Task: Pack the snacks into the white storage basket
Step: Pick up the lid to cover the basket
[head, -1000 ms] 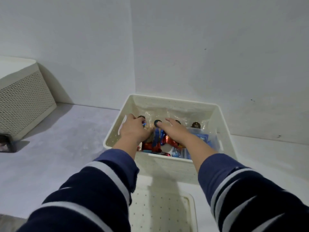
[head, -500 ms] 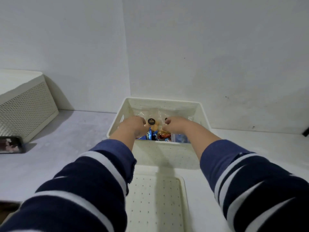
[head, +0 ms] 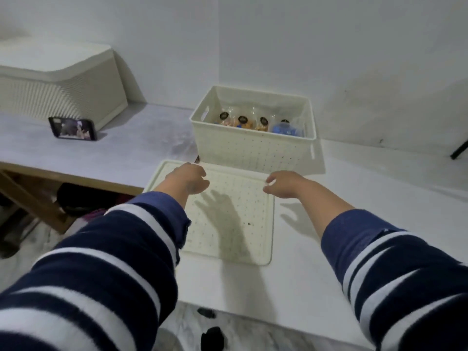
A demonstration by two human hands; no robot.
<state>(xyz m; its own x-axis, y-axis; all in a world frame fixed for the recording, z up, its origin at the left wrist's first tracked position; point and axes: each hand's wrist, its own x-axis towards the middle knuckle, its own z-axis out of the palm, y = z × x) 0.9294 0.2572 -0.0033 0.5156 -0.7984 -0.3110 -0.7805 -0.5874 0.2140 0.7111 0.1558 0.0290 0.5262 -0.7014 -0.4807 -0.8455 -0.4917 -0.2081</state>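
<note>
The white storage basket (head: 253, 150) stands on the white table near the wall corner. Several snack packets (head: 253, 122) with dark round labels stand upright inside it, along with a blue pack at the right. A flat perforated white lid (head: 228, 224) lies on the table just in front of the basket. My left hand (head: 188, 181) hovers over the lid's far left part, fingers loosely curled, holding nothing. My right hand (head: 285, 183) hovers over the lid's far right edge, fingers relaxed and empty. Both hands are outside the basket.
A second, closed white perforated basket (head: 63, 79) sits at the far left. A phone (head: 73, 129) with a lit screen leans against it. The table's near edge runs below my arms, with marble floor and dark objects (head: 212, 338) beneath.
Both hands have come out of the basket and drawn back over the lid. They no longer touch the snacks. The camera view has pulled back and up.
</note>
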